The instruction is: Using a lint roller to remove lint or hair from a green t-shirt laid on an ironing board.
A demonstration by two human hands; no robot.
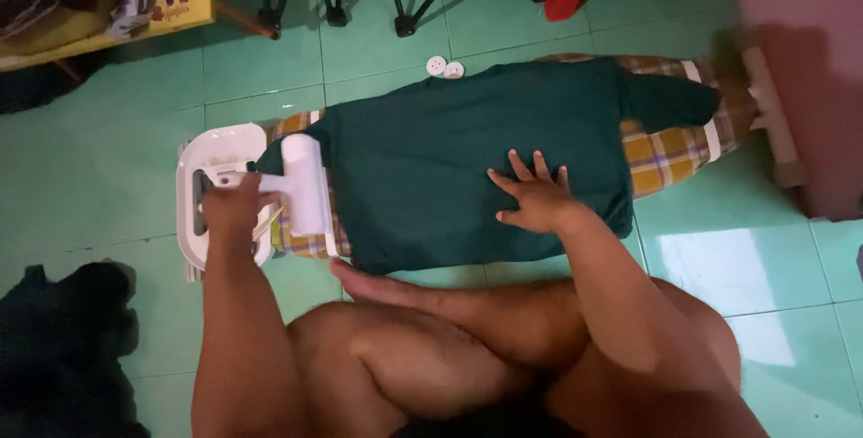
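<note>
Two hands at work: my left hand [235,209] has its fingers closed around the handle of a white steam iron [301,182] at the left edge of the dark green shirt [449,159]; my right hand [537,200] lies flat, fingers spread, on the shirt's near right part. Shirt rests on a plaid cloth [665,155] on the floor. Risk: lingering could scorch; my foot [369,283] lies near the iron.

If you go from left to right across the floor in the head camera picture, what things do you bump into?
Black cloth → white tray → left hand holding the white iron → green shirt → right hand flat on the shirt → plaid cloth.
</note>
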